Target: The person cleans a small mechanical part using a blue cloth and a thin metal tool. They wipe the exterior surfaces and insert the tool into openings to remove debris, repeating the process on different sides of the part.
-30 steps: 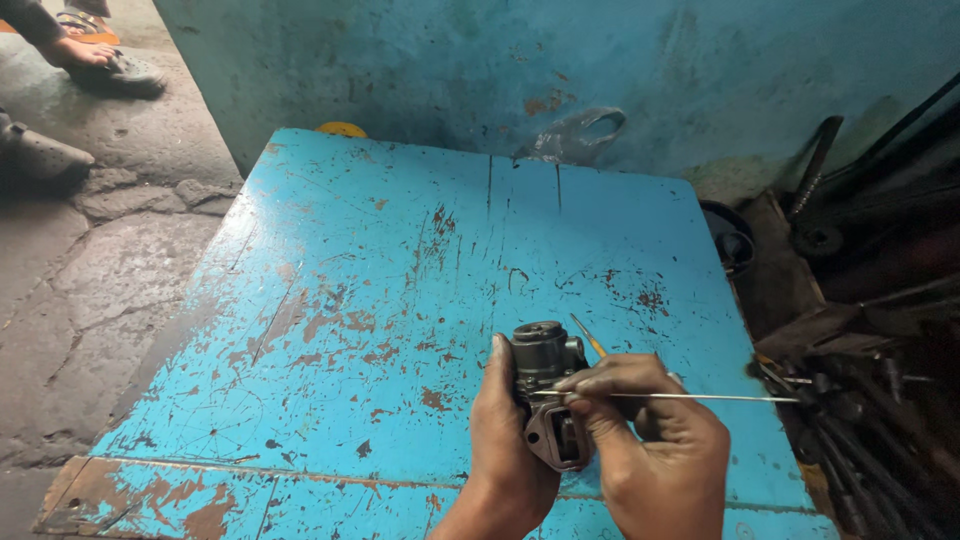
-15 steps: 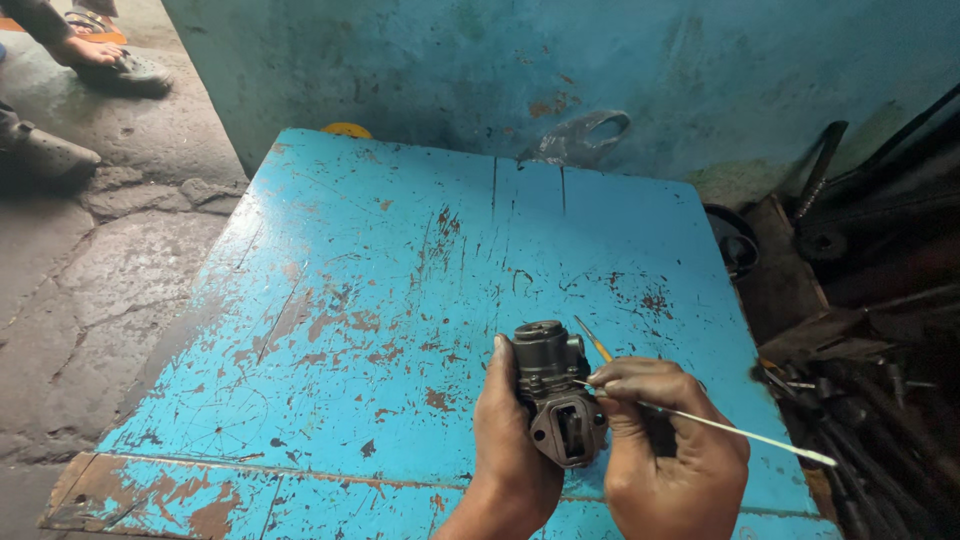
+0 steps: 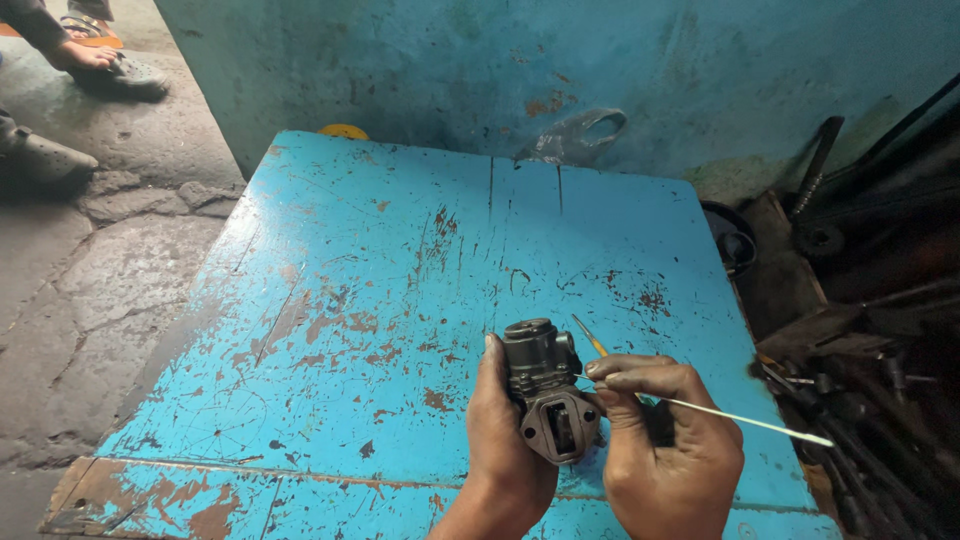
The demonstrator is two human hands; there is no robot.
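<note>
Left hand: we are holding a small metal carburetor body (image 3: 543, 395) in our left hand (image 3: 505, 440), palm behind it and fingers wrapped round its left side, above the near edge of the tabletop (image 3: 400, 300).
Right hand: our right hand (image 3: 665, 450) is closing its grip on a thin pale wire (image 3: 750, 420), pinched between thumb and fingertips, its near end meeting the part's right side and its far end pointing out to the right.
Part's look: we are seeing a dark grey, grimy casting, with a rounded cylindrical top and a flat flange at the bottom facing us, holding a dark oblong opening.
Part's place: it is sitting between both hands, near the tabletop's front right corner.
Tabletop: we are looking at chipped blue paint with rust-brown patches.
Nearby: a yellow-handled tool (image 3: 590, 336) is lying just behind the part; dark metal tools (image 3: 850, 400) are piling up to the right.
</note>
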